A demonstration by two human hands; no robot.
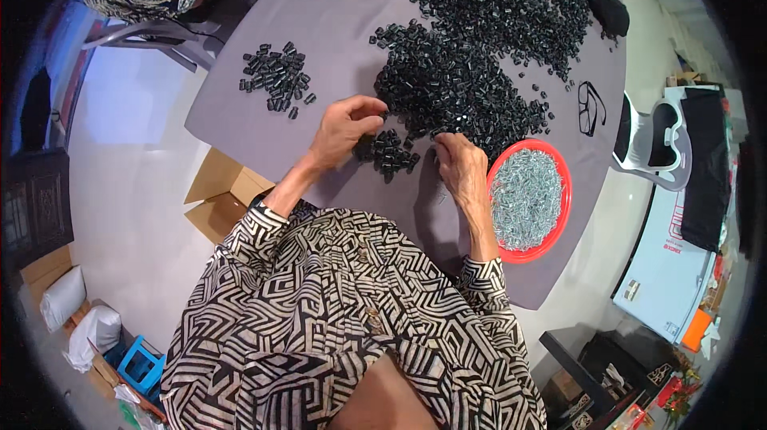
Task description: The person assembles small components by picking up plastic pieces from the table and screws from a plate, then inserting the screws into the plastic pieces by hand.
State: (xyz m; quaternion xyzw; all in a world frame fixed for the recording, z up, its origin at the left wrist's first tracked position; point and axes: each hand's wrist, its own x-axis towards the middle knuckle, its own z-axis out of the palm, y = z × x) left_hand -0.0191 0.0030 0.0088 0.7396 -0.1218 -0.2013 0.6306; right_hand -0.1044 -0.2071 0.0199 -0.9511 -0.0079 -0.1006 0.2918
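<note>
Surface (319, 47): grey-covered, mid-frame. Heap of small black pieces (447, 79): centre to upper right. Red basin (521, 255), holding metal pins (523, 202): right of centre. Left hand (343, 130): centre, at the heap's edge; grip narrow, thumb near forefinger, held piece cannot be told. Right hand (465, 166): just right of centre; grip drawn in, fingers hiding any contents. Outlying pile (276, 79), black: upper left. Near pile (389, 154), black: between the hands. Eyeglasses (586, 118): upper right.
</note>
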